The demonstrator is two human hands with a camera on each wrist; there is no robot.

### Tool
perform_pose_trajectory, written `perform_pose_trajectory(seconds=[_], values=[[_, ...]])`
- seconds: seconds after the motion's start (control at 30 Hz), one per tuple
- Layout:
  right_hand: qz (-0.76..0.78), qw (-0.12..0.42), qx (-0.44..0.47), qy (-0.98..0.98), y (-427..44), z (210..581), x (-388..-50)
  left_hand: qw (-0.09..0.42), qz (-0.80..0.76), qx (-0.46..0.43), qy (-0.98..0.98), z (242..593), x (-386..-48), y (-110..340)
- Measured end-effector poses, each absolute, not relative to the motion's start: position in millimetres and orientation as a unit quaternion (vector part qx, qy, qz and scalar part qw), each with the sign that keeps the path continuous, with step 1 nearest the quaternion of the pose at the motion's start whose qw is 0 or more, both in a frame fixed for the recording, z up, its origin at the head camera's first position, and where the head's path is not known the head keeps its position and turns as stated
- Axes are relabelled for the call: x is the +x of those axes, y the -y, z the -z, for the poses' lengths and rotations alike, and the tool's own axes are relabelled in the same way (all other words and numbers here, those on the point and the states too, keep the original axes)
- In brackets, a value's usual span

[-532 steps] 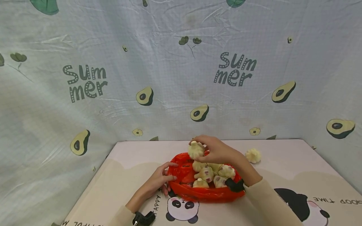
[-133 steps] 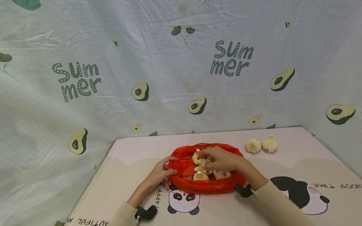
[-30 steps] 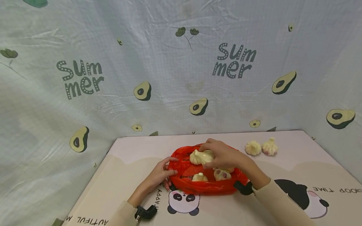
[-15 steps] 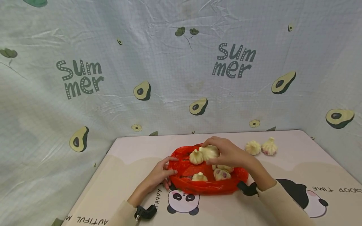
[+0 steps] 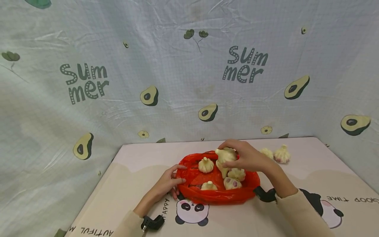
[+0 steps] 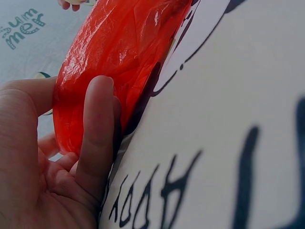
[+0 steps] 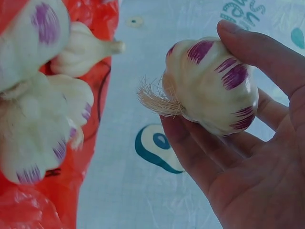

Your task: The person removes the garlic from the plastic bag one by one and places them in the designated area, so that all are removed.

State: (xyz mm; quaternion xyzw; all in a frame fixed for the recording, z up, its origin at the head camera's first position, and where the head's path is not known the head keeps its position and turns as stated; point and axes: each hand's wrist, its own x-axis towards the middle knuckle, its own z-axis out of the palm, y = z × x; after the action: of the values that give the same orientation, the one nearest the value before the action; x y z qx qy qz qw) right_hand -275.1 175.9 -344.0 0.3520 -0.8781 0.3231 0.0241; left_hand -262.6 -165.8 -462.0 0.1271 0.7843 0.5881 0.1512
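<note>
In the head view my right hand (image 5: 248, 157) holds a garlic bulb (image 5: 226, 155) over the right back part of a red plastic bag (image 5: 216, 198). The right wrist view shows this bulb's purple streaks and root tuft, with thumb and fingers on either side. Several other garlic bulbs lie inside the opened bag, one (image 5: 206, 165) at the back and one (image 5: 209, 186) at the front. My left hand (image 5: 165, 185) grips the bag's left side. Up close in the left wrist view, thumb and fingers hold the red plastic (image 6: 124, 52).
Two garlic bulbs are on the table right of the bag; my right hand partly covers one (image 5: 267, 152), and the other (image 5: 282, 154) is beside it. A printed sheet (image 5: 177, 121) hangs behind the table (image 5: 142, 161).
Over the last second my right hand has lifted the garlic bulb from among the others and moved it up and rightward. My left hand stays at the bag. Earlier, two bulbs came to lie on the table.
</note>
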Motion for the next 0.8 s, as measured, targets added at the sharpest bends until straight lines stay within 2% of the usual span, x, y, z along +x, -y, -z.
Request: perform_pose_trajectory(seconds=[0.8], values=[[-0.354, 0.04, 0.299, 0.885, -212, 326, -274, 0.143, -0.586, 0.135, -0.786, 465, -263, 168]])
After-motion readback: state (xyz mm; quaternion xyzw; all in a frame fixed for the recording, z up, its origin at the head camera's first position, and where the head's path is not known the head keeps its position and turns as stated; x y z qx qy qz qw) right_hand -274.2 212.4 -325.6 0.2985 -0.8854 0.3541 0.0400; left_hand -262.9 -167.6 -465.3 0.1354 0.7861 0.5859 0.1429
